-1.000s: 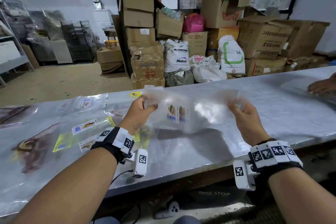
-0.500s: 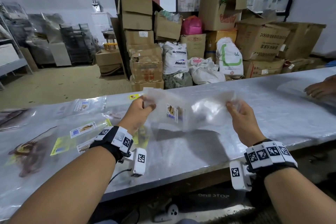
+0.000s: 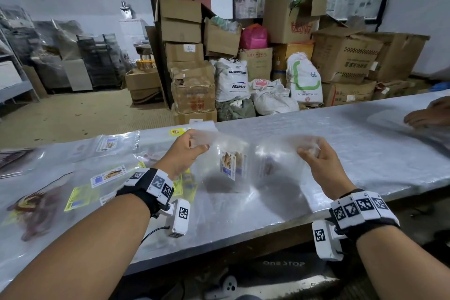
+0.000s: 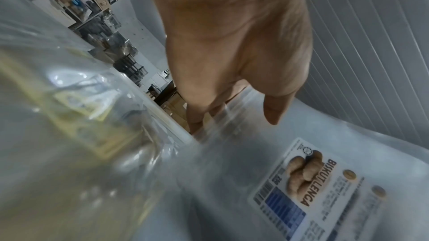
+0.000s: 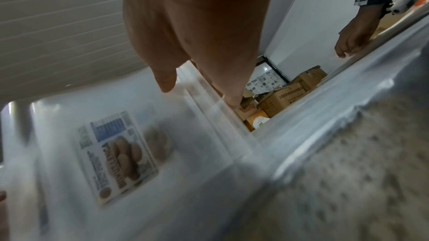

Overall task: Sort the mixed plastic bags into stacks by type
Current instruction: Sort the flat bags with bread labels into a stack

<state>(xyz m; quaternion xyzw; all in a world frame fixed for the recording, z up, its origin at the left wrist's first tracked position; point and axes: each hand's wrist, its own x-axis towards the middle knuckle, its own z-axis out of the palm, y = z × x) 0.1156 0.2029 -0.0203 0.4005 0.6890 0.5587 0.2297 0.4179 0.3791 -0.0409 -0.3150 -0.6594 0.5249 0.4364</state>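
Observation:
Both hands hold one clear plastic bag (image 3: 253, 156) with a biscuit label (image 3: 230, 162) above the table. My left hand (image 3: 192, 147) pinches its top left corner, thumb over the film. At the top right corner my right hand (image 3: 311, 153) grips the bunched edge. The left wrist view shows the label (image 4: 313, 188) below my left hand (image 4: 232, 61); the same label (image 5: 120, 156) appears blurred in the right wrist view under my right hand (image 5: 197, 33). Other bags with printed labels (image 3: 107, 175) lie flat on the table to the left.
The long table (image 3: 328, 158) is covered in clear film. Another person's hand (image 3: 426, 115) rests on a bag at the far right. Cardboard boxes (image 3: 192, 87) and white sacks (image 3: 304, 80) are piled on the floor behind the table.
The bag has slackened and folded in the middle as my two hands came slightly closer together. The view has shifted a little.

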